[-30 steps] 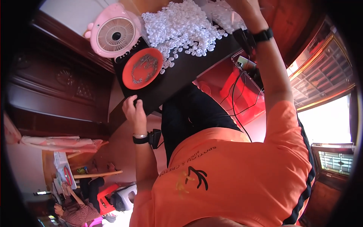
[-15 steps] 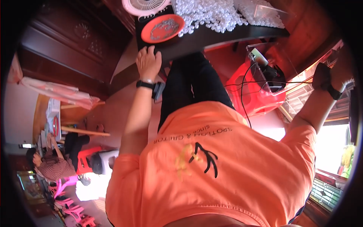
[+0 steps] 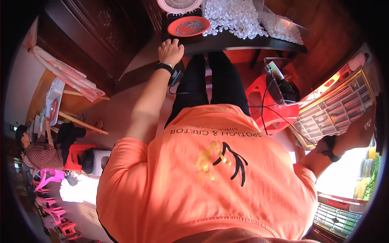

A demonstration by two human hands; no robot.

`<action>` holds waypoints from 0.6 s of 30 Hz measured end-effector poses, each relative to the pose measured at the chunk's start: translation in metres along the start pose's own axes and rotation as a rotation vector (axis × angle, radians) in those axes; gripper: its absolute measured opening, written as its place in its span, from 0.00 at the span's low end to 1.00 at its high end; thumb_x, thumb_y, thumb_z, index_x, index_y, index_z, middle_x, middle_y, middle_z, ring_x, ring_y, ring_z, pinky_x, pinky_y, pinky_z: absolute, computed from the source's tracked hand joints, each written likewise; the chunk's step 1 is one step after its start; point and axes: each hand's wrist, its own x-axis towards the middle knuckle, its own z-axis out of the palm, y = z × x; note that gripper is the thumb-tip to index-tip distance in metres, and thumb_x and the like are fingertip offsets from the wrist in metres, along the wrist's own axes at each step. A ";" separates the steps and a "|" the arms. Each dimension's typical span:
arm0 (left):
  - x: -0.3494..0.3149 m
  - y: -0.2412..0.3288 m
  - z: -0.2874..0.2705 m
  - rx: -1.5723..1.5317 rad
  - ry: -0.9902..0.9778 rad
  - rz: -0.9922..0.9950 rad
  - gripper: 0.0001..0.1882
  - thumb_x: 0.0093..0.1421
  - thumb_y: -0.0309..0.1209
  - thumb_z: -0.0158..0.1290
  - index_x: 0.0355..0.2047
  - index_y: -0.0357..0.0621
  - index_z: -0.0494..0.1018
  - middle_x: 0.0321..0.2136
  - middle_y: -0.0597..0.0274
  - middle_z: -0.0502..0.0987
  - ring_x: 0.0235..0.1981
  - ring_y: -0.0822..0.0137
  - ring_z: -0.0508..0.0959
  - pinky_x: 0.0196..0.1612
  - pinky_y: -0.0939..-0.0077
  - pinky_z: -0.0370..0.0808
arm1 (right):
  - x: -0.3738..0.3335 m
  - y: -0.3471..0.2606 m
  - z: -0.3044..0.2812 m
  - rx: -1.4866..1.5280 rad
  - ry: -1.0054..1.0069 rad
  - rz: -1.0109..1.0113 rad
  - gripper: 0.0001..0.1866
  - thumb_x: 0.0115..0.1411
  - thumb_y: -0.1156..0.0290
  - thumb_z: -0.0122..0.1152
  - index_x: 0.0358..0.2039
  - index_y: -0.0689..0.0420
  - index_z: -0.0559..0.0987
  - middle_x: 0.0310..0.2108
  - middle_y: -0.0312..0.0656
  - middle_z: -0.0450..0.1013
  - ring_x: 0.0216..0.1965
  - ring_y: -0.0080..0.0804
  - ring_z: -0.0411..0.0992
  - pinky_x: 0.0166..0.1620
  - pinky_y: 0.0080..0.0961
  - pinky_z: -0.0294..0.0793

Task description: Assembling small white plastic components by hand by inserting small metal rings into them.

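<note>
My left hand (image 3: pixel 171 52) lies on the near edge of the black table (image 3: pixel 227 43), fingers apart and nothing held. Just beyond it sits a red-orange plate (image 3: pixel 177 29) with small silvery pieces in a loose string. Right of the plate spreads a heap of shiny, clear-white bead-like pieces (image 3: pixel 235 19). My right hand (image 3: pixel 358 131) is raised out to the far right, dark against the picture's rim. Its fingers are hidden, so I cannot make out whether it holds anything. Both wrists wear black straps.
A pink fan (image 3: pixel 179 5) stands behind the plate. Right of my legs, a red stool (image 3: pixel 269 117) carries a clear box (image 3: pixel 279 87) with black cables. A gold-framed panel (image 3: pixel 332 107) leans farther right. At far left a person (image 3: pixel 42 152) sits by another table.
My right arm has swung lower and nearer at the right. The view has shifted, so the table sits higher and the left hand farther right in it. The left hand stays on the table edge.
</note>
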 end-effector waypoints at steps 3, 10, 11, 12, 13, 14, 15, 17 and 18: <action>-0.002 0.001 0.002 -0.004 -0.020 0.007 0.20 0.56 0.44 0.44 0.46 0.50 0.71 0.45 0.54 0.72 0.51 0.54 0.68 0.51 0.54 0.64 | -0.022 -0.006 -0.006 -0.142 -0.212 0.207 0.12 0.59 0.74 0.59 0.43 0.63 0.78 0.39 0.44 0.78 0.37 0.27 0.76 0.39 0.22 0.77; -0.008 0.002 -0.003 -0.021 -0.013 0.010 0.20 0.56 0.43 0.46 0.46 0.49 0.71 0.48 0.54 0.71 0.53 0.55 0.66 0.55 0.57 0.61 | 0.010 0.048 0.000 -0.276 0.304 0.025 0.07 0.53 0.67 0.64 0.26 0.56 0.79 0.22 0.35 0.74 0.22 0.27 0.72 0.25 0.21 0.71; -0.008 0.002 -0.002 -0.016 -0.027 0.000 0.20 0.56 0.43 0.46 0.46 0.49 0.71 0.48 0.54 0.71 0.53 0.55 0.66 0.55 0.57 0.61 | 0.016 0.051 0.008 -0.283 0.548 -0.104 0.10 0.51 0.64 0.65 0.18 0.53 0.78 0.15 0.31 0.73 0.15 0.26 0.69 0.19 0.21 0.68; -0.008 0.001 -0.001 -0.022 -0.002 0.020 0.20 0.56 0.42 0.46 0.46 0.48 0.71 0.48 0.54 0.71 0.53 0.54 0.66 0.55 0.56 0.61 | 0.010 0.051 0.019 -0.274 0.530 -0.100 0.10 0.51 0.64 0.65 0.18 0.53 0.78 0.15 0.31 0.73 0.15 0.26 0.69 0.19 0.21 0.68; -0.008 0.001 -0.001 -0.029 0.022 0.040 0.20 0.56 0.42 0.46 0.46 0.47 0.71 0.48 0.53 0.70 0.54 0.54 0.66 0.55 0.56 0.61 | -0.001 0.047 0.032 -0.265 0.337 -0.110 0.08 0.54 0.70 0.59 0.24 0.61 0.79 0.20 0.39 0.75 0.21 0.28 0.73 0.26 0.22 0.73; -0.008 0.006 -0.007 -0.019 0.011 0.043 0.20 0.57 0.41 0.46 0.46 0.45 0.70 0.48 0.51 0.70 0.54 0.53 0.66 0.56 0.55 0.60 | -0.002 0.008 0.056 -0.265 0.146 -0.109 0.09 0.58 0.76 0.54 0.30 0.68 0.80 0.26 0.46 0.78 0.27 0.30 0.77 0.32 0.23 0.78; -0.006 0.007 -0.008 -0.020 -0.008 0.045 0.20 0.57 0.41 0.46 0.46 0.45 0.70 0.48 0.51 0.70 0.54 0.53 0.66 0.56 0.55 0.60 | -0.018 -0.015 0.087 0.003 0.040 0.072 0.08 0.58 0.77 0.54 0.31 0.68 0.80 0.29 0.45 0.78 0.30 0.30 0.77 0.34 0.22 0.78; -0.008 0.004 -0.008 -0.024 0.029 0.061 0.20 0.57 0.40 0.46 0.47 0.44 0.70 0.49 0.51 0.70 0.54 0.52 0.65 0.56 0.56 0.60 | -0.038 -0.054 0.139 0.170 -0.372 0.238 0.07 0.58 0.76 0.57 0.36 0.63 0.80 0.36 0.39 0.78 0.37 0.26 0.75 0.38 0.20 0.75; -0.009 0.008 -0.015 -0.009 -0.007 0.033 0.21 0.57 0.40 0.46 0.48 0.44 0.70 0.50 0.50 0.69 0.55 0.52 0.65 0.56 0.56 0.60 | -0.049 -0.066 0.166 0.356 -0.518 0.374 0.09 0.58 0.74 0.60 0.40 0.59 0.80 0.35 0.37 0.78 0.36 0.23 0.75 0.38 0.20 0.75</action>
